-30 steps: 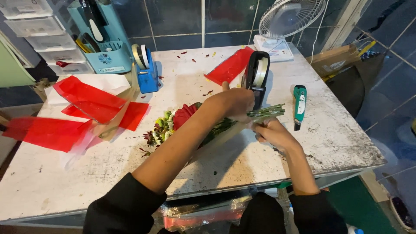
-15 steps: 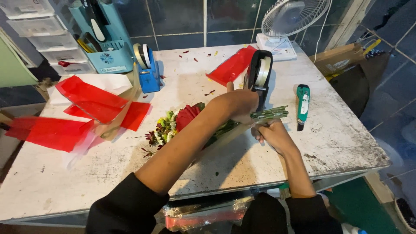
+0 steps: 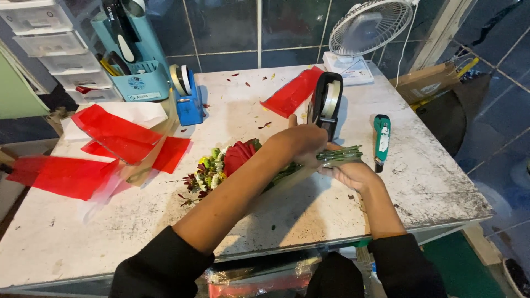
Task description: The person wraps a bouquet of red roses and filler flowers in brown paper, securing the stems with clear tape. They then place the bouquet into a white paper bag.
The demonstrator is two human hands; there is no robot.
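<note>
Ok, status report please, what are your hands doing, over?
Left hand clamped round bouquet stems. Right hand under the stem ends, grip unclear. Black tape dispenser just behind; green cutter beside.

Middle of the bouquet [image 3: 221, 163] hidden under the left forearm, right hand [image 3: 353, 174] fingertips tucked beneath the stems [image 3: 339, 155], fan [image 3: 367, 25] top cut off, drawer unit [image 3: 38, 38] cropped at the left edge.

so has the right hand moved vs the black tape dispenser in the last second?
Yes. The right hand has shifted up toward the black tape dispenser, closing the gap, and now sits right under the stem ends beside the left hand.
</note>
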